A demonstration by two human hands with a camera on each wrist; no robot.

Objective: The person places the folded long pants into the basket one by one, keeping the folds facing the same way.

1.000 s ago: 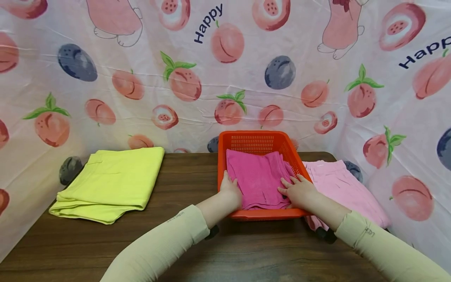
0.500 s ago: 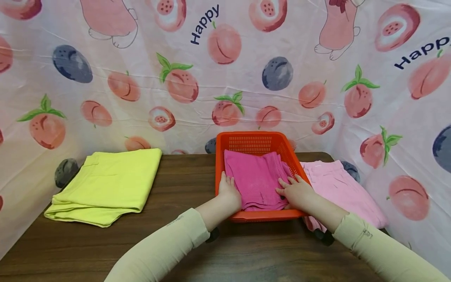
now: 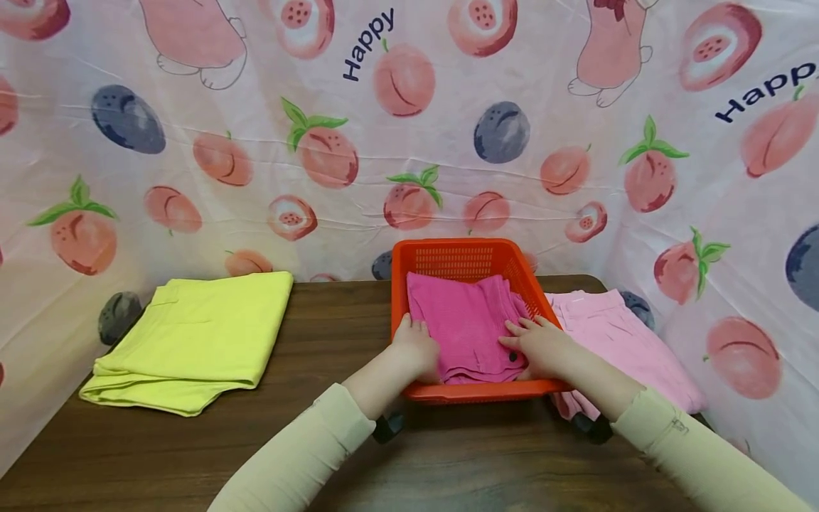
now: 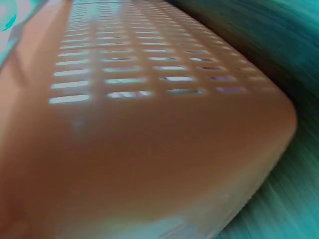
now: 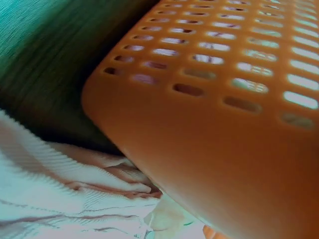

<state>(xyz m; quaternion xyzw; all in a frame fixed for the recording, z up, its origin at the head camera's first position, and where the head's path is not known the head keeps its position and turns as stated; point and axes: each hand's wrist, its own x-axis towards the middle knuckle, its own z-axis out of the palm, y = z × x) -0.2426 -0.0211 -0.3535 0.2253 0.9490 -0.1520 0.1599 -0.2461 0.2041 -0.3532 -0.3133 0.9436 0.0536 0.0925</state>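
A folded magenta garment (image 3: 463, 313) lies inside a red-orange perforated plastic basket (image 3: 486, 392) near the desk's (image 3: 339, 320) far edge. Both hands are unclenched: the left hand (image 3: 414, 348) has its fingers at the garment's left edge, and the right hand (image 3: 544, 347) spreads its fingers over the right edge. Folded light-pink pants (image 3: 627, 348) lie just right of the basket; a folded yellow garment (image 3: 192, 334) lies well to the left. A fruit-printed cloth (image 3: 448, 142) hangs behind.
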